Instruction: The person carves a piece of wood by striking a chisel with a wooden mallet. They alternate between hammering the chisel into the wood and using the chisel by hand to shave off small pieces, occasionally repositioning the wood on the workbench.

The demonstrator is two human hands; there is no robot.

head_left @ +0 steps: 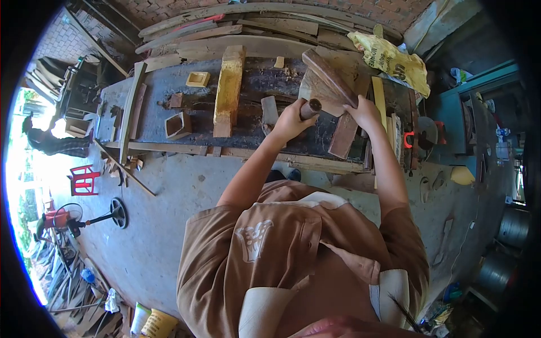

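My left hand (289, 121) is closed around a round wooden tool handle (310, 109), whose dark end sticks out past the fingers; the rest of the tool is hidden. My right hand (366, 114) grips the near end of a thick brown wooden club (327, 74), which slants away to the upper left over the workbench (191, 121). Beneath the club is a flat, pale brown sheet (316, 90). A grey block (269, 110) lies just left of my left hand. Between my forearms, a reddish wooden block (342, 136) rests near the bench's front edge.
A long yellowish timber (229, 90) lies across the bench. Left of it are a hollow wooden box (178, 125) and a shallow square piece (198, 79). A yellow sack (391, 62) sits at the back right. A red stool (84, 180) and fan (59, 219) stand left.
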